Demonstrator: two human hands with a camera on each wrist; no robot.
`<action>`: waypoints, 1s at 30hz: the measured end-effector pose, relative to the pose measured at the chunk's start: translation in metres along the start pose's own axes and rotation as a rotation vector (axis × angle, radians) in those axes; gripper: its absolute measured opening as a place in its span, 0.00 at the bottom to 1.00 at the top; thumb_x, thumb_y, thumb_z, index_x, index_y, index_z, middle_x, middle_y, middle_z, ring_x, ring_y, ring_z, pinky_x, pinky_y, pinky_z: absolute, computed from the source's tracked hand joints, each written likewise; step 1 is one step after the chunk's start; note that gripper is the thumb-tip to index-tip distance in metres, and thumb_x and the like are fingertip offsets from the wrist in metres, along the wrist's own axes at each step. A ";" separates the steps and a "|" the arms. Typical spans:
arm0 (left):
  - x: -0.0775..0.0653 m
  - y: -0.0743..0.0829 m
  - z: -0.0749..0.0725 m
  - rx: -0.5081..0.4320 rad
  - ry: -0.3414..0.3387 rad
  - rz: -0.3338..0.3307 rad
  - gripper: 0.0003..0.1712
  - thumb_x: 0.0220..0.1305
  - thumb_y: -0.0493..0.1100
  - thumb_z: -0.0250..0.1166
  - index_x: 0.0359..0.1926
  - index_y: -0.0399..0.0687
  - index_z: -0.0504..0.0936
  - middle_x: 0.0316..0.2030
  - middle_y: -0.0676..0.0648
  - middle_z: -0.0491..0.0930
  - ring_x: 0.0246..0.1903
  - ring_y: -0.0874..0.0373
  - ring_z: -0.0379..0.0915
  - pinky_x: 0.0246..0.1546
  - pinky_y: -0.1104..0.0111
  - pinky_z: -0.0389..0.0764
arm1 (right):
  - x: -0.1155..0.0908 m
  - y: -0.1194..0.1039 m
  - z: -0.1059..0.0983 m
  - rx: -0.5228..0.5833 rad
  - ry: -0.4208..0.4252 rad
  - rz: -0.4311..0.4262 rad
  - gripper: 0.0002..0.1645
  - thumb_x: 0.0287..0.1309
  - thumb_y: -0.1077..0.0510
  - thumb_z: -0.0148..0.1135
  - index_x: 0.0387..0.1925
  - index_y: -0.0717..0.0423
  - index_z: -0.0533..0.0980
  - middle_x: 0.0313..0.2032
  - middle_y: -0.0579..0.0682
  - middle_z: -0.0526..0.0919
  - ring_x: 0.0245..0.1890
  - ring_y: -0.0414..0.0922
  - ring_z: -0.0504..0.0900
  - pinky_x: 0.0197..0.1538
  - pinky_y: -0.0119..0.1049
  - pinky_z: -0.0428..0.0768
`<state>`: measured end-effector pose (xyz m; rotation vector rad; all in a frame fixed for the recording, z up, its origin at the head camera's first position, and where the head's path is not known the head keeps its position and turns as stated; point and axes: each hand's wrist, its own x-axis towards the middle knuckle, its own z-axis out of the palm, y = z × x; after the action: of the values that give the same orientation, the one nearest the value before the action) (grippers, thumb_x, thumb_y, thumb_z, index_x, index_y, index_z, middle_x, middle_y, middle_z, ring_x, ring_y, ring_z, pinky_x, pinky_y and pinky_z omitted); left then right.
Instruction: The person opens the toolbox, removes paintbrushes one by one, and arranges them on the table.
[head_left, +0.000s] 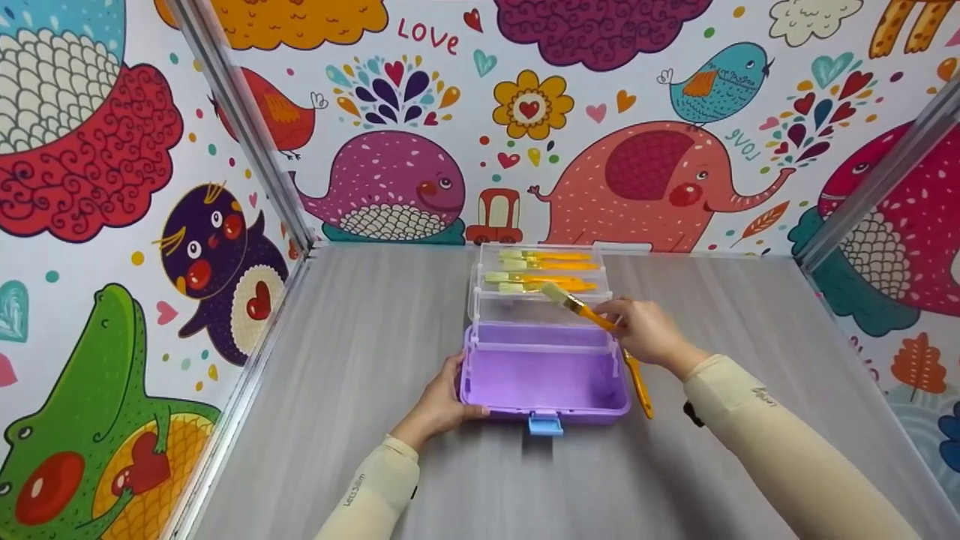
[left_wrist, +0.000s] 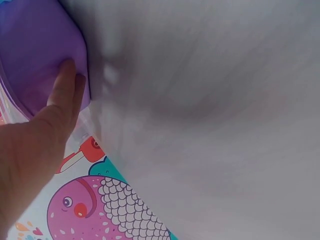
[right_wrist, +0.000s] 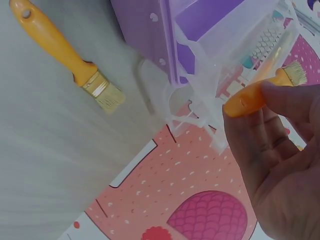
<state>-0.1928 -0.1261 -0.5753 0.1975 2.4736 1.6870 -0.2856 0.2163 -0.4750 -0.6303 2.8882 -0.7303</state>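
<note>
Grey table (head_left: 330, 360) against three printed panels (head_left: 750, 82): one box, one brush in hand, one on the table, at least four in trays.
The purple box (head_left: 592, 415) stands open mid-table, blue latch (head_left: 546, 424) hanging at the front; its transparent trays (head_left: 544, 309) are raised at the back, near the rear panel. Tray brushes (head_left: 559, 265) overlap; exact count uncertain. The right hand (head_left: 649, 330) pinches the held brush (head_left: 592, 313) by its orange handle, bristles out over the trays. The left hand (head_left: 441, 397) is not clenched: extended fingers lie along the box's left wall, thumb at the front corner. The loose brush (head_left: 639, 386) lies just beside the right wall, not touching. Table surface extends on both sides to the side panels.
</note>
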 end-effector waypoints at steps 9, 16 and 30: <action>0.000 -0.002 0.001 0.013 0.003 -0.001 0.61 0.39 0.31 0.81 0.72 0.33 0.55 0.67 0.29 0.66 0.64 0.38 0.64 0.68 0.49 0.59 | -0.015 0.019 -0.012 0.082 0.027 0.039 0.28 0.52 0.77 0.58 0.56 0.60 0.80 0.41 0.56 0.83 0.39 0.53 0.82 0.43 0.48 0.85; -0.001 0.000 0.001 0.013 0.004 -0.011 0.61 0.39 0.30 0.81 0.73 0.35 0.55 0.68 0.30 0.64 0.66 0.37 0.62 0.68 0.49 0.58 | -0.029 0.043 -0.017 0.119 0.028 0.091 0.28 0.54 0.75 0.58 0.57 0.60 0.80 0.43 0.58 0.83 0.40 0.55 0.81 0.42 0.49 0.85; -0.002 0.001 0.001 -0.003 0.003 -0.009 0.62 0.39 0.31 0.81 0.73 0.35 0.55 0.67 0.30 0.65 0.65 0.36 0.63 0.68 0.47 0.57 | -0.044 0.068 -0.021 0.245 -0.010 0.206 0.28 0.54 0.73 0.59 0.59 0.63 0.77 0.44 0.61 0.81 0.38 0.54 0.81 0.35 0.42 0.85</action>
<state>-0.1909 -0.1254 -0.5745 0.1830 2.4697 1.6885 -0.2744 0.2979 -0.4892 -0.3012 2.7368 -1.0217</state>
